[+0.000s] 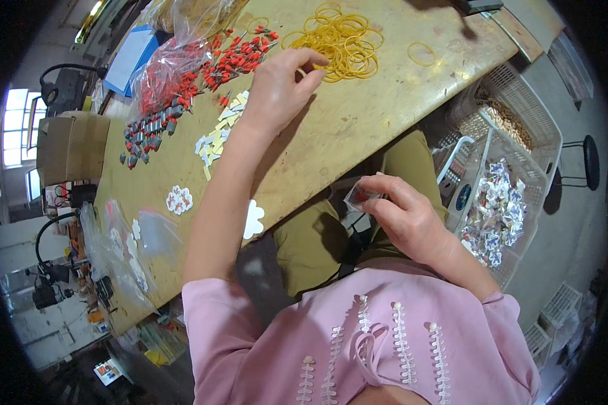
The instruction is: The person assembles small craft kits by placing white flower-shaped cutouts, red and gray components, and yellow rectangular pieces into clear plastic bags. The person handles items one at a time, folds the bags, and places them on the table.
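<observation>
My left hand [282,89] reaches over the table to the near left edge of a pile of yellow rubber bands [348,42]. Its thumb and forefinger are slightly apart, with no band plainly between them. Above my lap, my right hand [404,214] pinches a small clear plastic bag [359,196]; something reddish shows inside, too blurred to name. Left of my left wrist lie small yellow and white strips [217,138]. Beyond them are many small red-capped parts [240,59], some under a clear plastic bag [169,74], and grey-and-red cylindrical parts [148,135].
White flower-shaped pieces [253,219] lie near the table's front edge, with a printed one [179,200] farther left. Clear bags [159,233] rest at the left end. To my right, a plastic basket [544,172] holds filled packets [496,209] and brown pieces [507,125].
</observation>
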Action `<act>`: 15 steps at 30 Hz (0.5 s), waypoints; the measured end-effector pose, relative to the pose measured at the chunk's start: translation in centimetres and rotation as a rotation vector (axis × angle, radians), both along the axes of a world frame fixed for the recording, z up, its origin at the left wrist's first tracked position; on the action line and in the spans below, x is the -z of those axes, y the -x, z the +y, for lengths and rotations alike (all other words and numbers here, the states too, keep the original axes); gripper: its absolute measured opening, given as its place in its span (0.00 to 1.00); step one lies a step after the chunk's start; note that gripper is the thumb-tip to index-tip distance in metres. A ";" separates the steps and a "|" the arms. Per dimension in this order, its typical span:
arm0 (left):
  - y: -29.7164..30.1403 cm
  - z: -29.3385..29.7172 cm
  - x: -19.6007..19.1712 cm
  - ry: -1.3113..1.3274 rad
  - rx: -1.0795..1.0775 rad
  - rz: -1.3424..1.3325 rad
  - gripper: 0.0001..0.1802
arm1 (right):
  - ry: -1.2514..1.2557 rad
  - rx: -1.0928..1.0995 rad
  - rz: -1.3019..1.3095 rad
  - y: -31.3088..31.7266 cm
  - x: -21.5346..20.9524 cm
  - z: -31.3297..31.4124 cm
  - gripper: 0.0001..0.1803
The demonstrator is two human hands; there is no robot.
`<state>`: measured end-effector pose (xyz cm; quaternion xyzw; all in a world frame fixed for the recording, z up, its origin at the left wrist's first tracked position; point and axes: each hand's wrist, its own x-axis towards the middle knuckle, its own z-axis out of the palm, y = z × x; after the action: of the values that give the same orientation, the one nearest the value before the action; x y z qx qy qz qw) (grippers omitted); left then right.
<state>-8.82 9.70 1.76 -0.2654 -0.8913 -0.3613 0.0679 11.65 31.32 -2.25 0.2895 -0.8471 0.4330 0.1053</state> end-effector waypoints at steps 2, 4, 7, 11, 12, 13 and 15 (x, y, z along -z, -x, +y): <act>2.0 0.9 1.1 0.098 0.016 -0.003 0.10 | -0.001 0.011 0.007 -0.1 0.1 0.3 0.10; 3.0 1.1 2.2 0.104 0.013 -0.026 0.11 | 0.003 0.025 -0.002 -0.4 0.3 0.5 0.10; 3.7 0.1 2.6 -0.080 -0.067 -0.112 0.10 | -0.003 0.033 0.008 -0.4 0.5 0.9 0.09; 1.5 -1.7 -1.0 -0.474 -0.180 -0.570 0.04 | 0.015 0.050 0.003 0.0 0.4 1.5 0.10; 0.7 -2.7 -1.6 -0.456 -0.144 -0.541 0.05 | 0.027 0.055 -0.016 -0.1 0.3 1.4 0.11; -0.4 -3.2 -1.9 -0.437 -0.108 -0.514 0.05 | 0.039 0.063 -0.037 -0.1 0.3 1.4 0.11; -3.9 -3.1 -2.5 -0.393 -0.009 -0.497 0.05 | 0.068 0.060 -0.061 0.0 0.1 1.2 0.12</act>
<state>-4.93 6.55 4.30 -0.1466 -0.7949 -0.5800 -0.1006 11.63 32.48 -2.31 0.2469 -0.8430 0.4669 0.1020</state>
